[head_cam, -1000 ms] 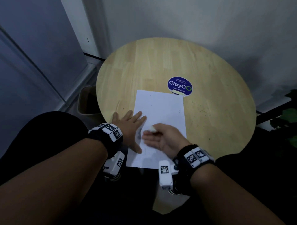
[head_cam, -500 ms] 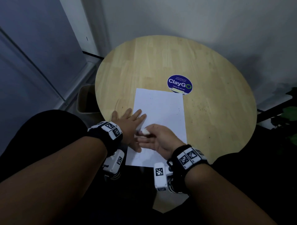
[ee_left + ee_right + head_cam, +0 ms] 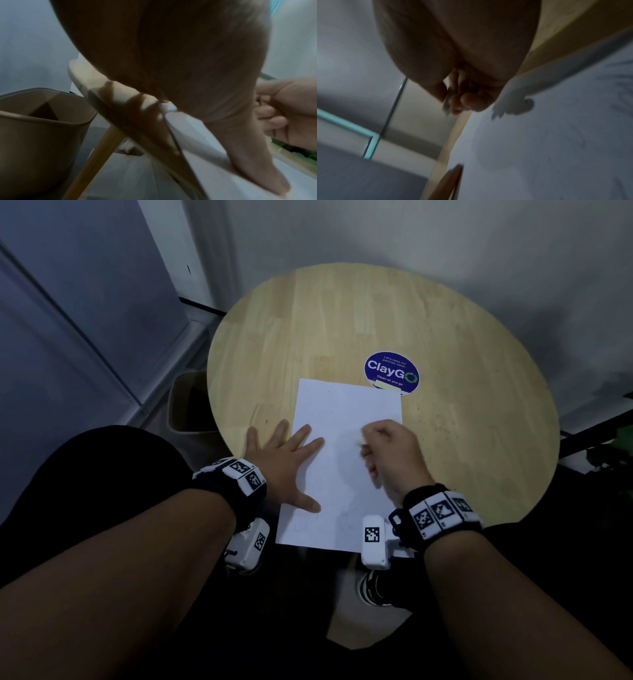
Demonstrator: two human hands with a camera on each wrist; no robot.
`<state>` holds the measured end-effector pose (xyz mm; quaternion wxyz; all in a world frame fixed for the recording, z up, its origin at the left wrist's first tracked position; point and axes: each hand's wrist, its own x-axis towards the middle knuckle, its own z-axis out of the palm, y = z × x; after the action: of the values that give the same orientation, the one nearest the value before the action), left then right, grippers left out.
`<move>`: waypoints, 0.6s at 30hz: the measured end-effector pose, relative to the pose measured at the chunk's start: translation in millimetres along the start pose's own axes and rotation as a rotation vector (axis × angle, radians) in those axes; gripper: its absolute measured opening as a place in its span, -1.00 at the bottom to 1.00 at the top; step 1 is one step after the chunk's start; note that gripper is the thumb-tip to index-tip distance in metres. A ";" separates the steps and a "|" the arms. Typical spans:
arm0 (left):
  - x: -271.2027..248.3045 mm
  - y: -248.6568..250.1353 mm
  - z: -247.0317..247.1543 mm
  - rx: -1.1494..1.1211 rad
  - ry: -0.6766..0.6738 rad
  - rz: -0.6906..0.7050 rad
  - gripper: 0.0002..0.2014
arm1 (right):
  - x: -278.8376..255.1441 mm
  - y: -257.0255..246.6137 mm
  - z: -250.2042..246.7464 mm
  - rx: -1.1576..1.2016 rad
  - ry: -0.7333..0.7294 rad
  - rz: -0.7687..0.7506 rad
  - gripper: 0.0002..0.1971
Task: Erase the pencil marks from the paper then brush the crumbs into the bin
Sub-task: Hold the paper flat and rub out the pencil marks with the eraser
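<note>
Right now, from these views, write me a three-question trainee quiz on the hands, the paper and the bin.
1. True or false: the left hand lies flat on the paper.
2. Which hand has curled fingers: A left, B right?
3. Fill in: the bin stands on the person's ____ side of the table.

Key:
1. True; fingers spread, pressing the sheet.
2. B, the right hand; whether it holds an eraser is too blurred to confirm.
3. Left.
</note>
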<state>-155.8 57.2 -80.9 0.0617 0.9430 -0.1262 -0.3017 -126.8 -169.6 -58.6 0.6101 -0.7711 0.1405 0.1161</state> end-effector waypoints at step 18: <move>4.6 8.1 2.4 0.020 -0.006 -0.004 0.33 | -14.9 -2.8 29.7 -0.681 -0.266 -0.203 -0.83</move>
<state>-155.2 48.1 -83.8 0.0512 0.9428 -0.1278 -0.3035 -139.9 -138.9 -57.7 0.3403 -0.9178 -0.0637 0.1944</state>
